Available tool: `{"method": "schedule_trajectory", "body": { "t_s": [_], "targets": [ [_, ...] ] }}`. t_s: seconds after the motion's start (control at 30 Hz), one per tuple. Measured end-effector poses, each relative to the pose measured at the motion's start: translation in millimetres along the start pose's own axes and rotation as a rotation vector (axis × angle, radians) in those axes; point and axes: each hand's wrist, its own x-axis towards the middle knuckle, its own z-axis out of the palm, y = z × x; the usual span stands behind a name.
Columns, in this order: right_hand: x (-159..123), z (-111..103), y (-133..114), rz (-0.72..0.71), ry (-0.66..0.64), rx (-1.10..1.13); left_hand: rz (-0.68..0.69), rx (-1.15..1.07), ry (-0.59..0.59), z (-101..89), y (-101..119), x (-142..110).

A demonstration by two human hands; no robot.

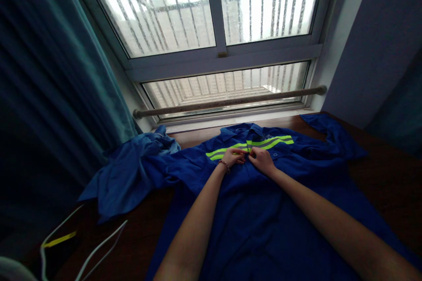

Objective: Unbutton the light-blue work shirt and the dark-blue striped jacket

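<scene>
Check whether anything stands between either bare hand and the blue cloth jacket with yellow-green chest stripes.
Nothing visible does: the left hand and the right hand are on the front of the blue cloth jacket, close together by its yellow-green stripes.

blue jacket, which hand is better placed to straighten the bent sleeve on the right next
Probably the right hand: it is nearer the bent sleeve, while the left hand would likely have to reach past it. Both are at the jacket's front.
</scene>
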Motion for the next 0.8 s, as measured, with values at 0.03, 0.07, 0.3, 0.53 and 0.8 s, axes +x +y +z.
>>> {"method": "schedule_trajectory", "body": {
  "t_s": [0.03, 0.07, 0.3, 0.53, 0.8],
  "targets": [
    [0, 0, 0, -0.002, 0.000, 0.009, 0.031, 0.050, 0.020, 1.1, -2, 1],
    [1, 0, 0, -0.004, -0.002, 0.019, 0.064, 0.105, 0.044, 2.3, -3, 2],
    [2, 3, -3, -0.020, -0.026, 0.097, 0.250, 0.512, 0.173, 6.9, -11, 8],
    [3, 7, -4, 0.099, 0.024, 0.130, 0.420, 0.790, 0.182, 14.9, -7, -2],
    [1, 7, -3, 0.091, 0.030, 0.128, 0.449, 0.840, 0.167, 15.0, -7, 0]
  ]
}}
